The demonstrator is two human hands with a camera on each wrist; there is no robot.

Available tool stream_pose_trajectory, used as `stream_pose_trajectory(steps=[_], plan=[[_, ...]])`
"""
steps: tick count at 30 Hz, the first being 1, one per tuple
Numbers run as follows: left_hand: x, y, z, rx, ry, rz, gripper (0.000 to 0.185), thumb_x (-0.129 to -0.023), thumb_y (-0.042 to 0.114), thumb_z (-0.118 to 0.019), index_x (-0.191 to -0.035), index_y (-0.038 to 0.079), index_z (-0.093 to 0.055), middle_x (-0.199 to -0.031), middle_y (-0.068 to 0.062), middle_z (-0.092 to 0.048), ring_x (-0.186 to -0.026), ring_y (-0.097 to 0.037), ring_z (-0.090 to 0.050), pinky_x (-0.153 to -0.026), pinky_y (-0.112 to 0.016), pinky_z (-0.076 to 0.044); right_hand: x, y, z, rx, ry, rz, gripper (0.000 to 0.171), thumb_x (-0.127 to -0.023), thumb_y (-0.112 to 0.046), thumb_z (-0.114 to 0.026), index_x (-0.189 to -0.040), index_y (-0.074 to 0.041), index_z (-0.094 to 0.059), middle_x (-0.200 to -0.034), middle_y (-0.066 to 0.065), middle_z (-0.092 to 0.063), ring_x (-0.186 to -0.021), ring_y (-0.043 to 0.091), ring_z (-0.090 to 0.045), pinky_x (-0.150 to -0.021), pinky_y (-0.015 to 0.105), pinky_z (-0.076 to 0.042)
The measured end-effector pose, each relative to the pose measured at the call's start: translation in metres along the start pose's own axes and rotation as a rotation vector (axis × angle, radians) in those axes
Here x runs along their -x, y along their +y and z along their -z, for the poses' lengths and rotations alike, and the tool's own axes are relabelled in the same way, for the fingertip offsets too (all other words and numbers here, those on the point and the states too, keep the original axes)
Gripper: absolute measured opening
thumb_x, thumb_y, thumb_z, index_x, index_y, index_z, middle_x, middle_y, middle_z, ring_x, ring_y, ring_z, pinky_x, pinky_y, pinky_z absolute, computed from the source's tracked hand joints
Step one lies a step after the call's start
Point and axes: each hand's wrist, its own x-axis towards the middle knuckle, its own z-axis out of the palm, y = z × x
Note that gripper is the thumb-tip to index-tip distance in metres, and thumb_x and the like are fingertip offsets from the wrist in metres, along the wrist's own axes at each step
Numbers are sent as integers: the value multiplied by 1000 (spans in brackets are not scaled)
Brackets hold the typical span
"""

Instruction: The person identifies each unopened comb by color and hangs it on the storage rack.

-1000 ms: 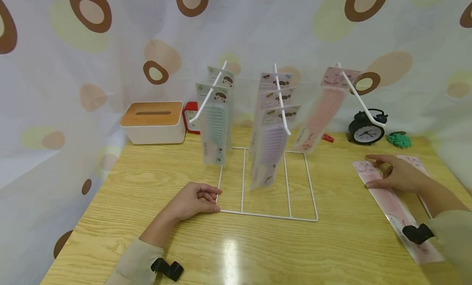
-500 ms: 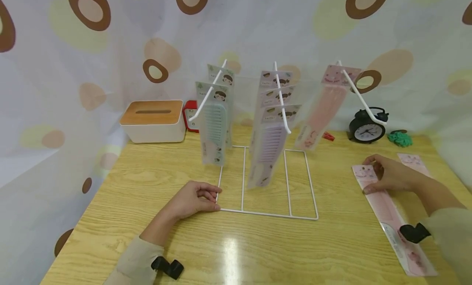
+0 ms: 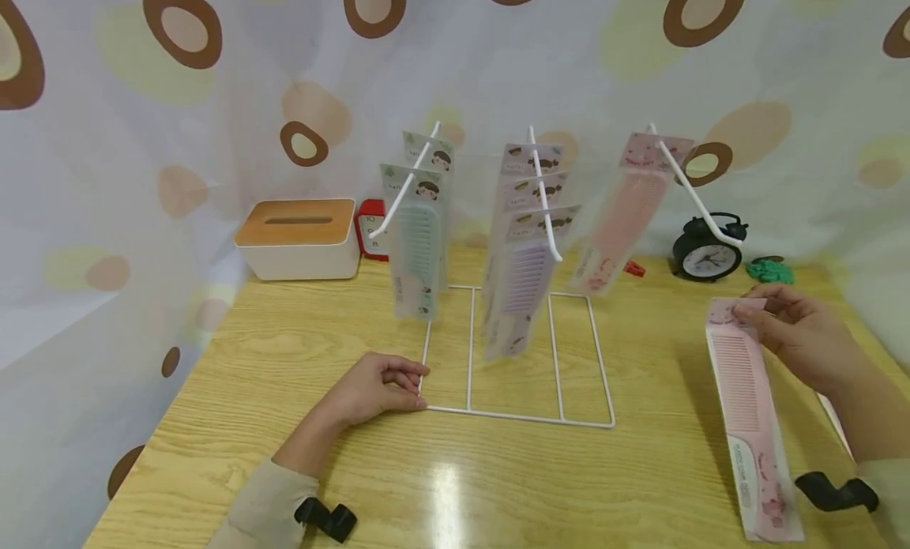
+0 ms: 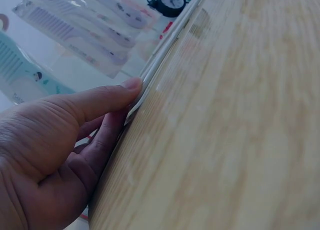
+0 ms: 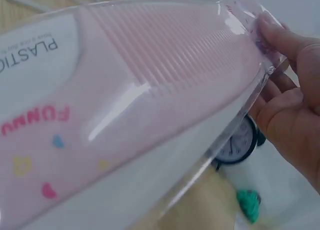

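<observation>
My right hand (image 3: 817, 347) pinches the pink header of a packaged pink comb (image 3: 741, 387), thumb in front. The pack hangs tilted above the table's right side, its comb teeth large in the right wrist view. At a white wire display rack (image 3: 519, 415), my left hand (image 3: 377, 387) pinches the front left corner of the base, the thumb (image 4: 107, 97) lying on the wire. Two green comb packs (image 3: 415, 249) hang on the left hook, several purple comb packs (image 3: 522, 284) on the middle one. From the right hook hangs a pink comb pack (image 3: 629, 213).
Another pink pack (image 3: 835, 423) lies on the table, mostly hidden by the right forearm. Along the back stand a tissue box (image 3: 298, 257) with a wooden lid, a red clock (image 3: 371, 231), a black alarm clock (image 3: 707, 258) and a green bundle (image 3: 770, 271).
My right hand has picked up the pink comb pack from the table by its header and raised it, turning it more upright. The left hand stays at the rack's corner.
</observation>
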Motion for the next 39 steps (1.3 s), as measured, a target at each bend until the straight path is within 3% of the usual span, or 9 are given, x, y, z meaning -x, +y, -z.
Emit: stream_pose_trajectory(steps=[3,4,9,15,20,25,30,34,39], plan=[[0,0,-1,0,-2,-2,46,-81,7,-83,-122,-4,-67,-91,-8,-70,-83,-15,-66,-74,-23,-55,7,-29,-16,-355,-60,175,32,-98,18,-40,-109,0,-64,-97,4,-67,-80,11,-68,-63,20,-56],[0,0,-1,1,-2,-2,46,-80,7,-83,-122,-4,-67,-91,-8,-70,-83,-15,-66,-74,-22,-55,10,-39,-21,-417,-93,243,34,-97,22,-36,-110,4,-63,-98,7,-68,-81,14,-70,-63,21,-57],[1,1,-1,6,-2,1,46,-80,7,-83,-122,-4,-67,-90,-7,-70,-82,-14,-66,-74,-22,-55,17,-88,-46,-491,-190,478,26,-93,28,-37,-104,17,-57,-101,19,-70,-85,23,-71,-68,26,-59],[0,0,-1,-1,-7,-2,46,-81,8,-83,-122,-4,-67,-92,-8,-70,-83,-15,-66,-74,-22,-55,17,-134,-78,-611,-299,616,15,-89,28,-48,-102,27,-55,-109,24,-67,-101,26,-61,-76,28,-57],[0,-2,0,-7,-2,-5,47,-81,9,-83,-122,-3,-67,-92,-9,-71,-83,-15,-67,-75,-22,-55,18,-156,-97,-546,-190,594,22,-92,23,-50,-111,24,-60,-109,18,-59,-99,22,-46,-74,26,-57],[-1,-3,-1,-8,0,-14,47,-81,9,-83,-122,-4,-67,-92,-8,-71,-83,-15,-67,-74,-22,-55,15,-162,-107,-460,-79,507,26,-94,23,-44,-114,24,-61,-107,18,-62,-88,22,-57,-70,26,-58],[-3,-5,-3,-3,-4,-16,46,-81,9,-83,-122,-4,-67,-90,-8,-70,-82,-14,-67,-74,-22,-55,4,-158,-107,-491,-114,421,30,-97,21,-40,-117,21,-62,-109,17,-66,-90,21,-66,-74,25,-59],[-3,-6,-2,0,-7,-12,46,-81,9,-83,-122,-4,-67,-91,-8,-70,-82,-14,-67,-74,-22,-55,-8,-154,-105,-418,-45,337,32,-97,16,-47,-125,12,-62,-115,11,-63,-91,17,-66,-76,21,-58],[-3,-5,0,-6,-5,-9,47,-81,9,-83,-123,-3,-67,-93,-10,-71,-83,-15,-67,-74,-22,-55,-26,-152,-105,-363,142,225,35,-90,7,-65,-125,4,-64,-119,7,-58,-93,12,-68,-79,17,-57]])
